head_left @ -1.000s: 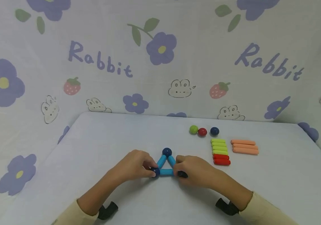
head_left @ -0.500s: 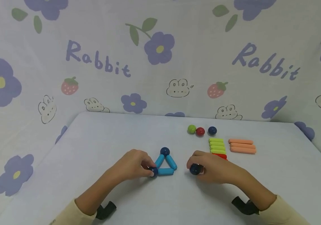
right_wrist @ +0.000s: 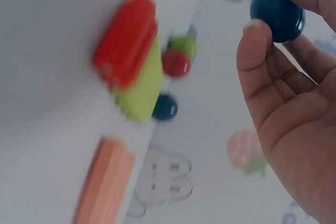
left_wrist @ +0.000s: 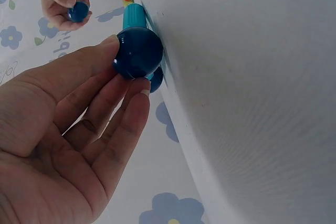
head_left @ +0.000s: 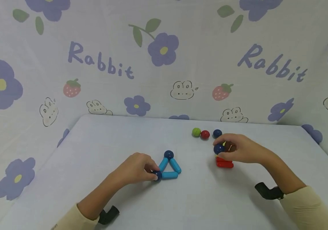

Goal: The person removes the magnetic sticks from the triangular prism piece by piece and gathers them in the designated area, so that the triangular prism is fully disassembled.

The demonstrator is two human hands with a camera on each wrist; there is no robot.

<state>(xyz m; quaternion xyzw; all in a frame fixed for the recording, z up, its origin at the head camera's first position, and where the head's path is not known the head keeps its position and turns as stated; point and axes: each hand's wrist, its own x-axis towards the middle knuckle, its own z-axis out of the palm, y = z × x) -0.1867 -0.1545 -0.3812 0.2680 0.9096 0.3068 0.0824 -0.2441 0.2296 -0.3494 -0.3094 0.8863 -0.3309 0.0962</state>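
Three light-blue rods lie in a triangle on the table, among them a bottom rod point(head_left: 170, 175). A dark blue ball point(head_left: 168, 155) sits at the triangle's top corner. At its lower left corner, my left hand point(head_left: 135, 170) pinches another dark blue ball point(left_wrist: 138, 52) between thumb and fingers. The lower right corner has no ball. My right hand point(head_left: 242, 148) holds a dark blue ball point(right_wrist: 277, 14) in its fingertips, raised above the red rods point(head_left: 225, 162). That hand hides most of the yellow-green rods point(right_wrist: 142, 90) and the orange rods in the head view.
A green ball point(head_left: 196, 132), a red ball point(head_left: 205, 134) and a further dark blue ball point(head_left: 217, 133) lie toward the back right of the white table point(head_left: 123, 137). Orange rods point(right_wrist: 106, 182) show in the right wrist view. A patterned cloth point(head_left: 106, 86) hangs behind.
My right hand has carried a dark blue ball from the triangle's lower right corner up and to the right, over the coloured rods. The left hand stays on its ball.
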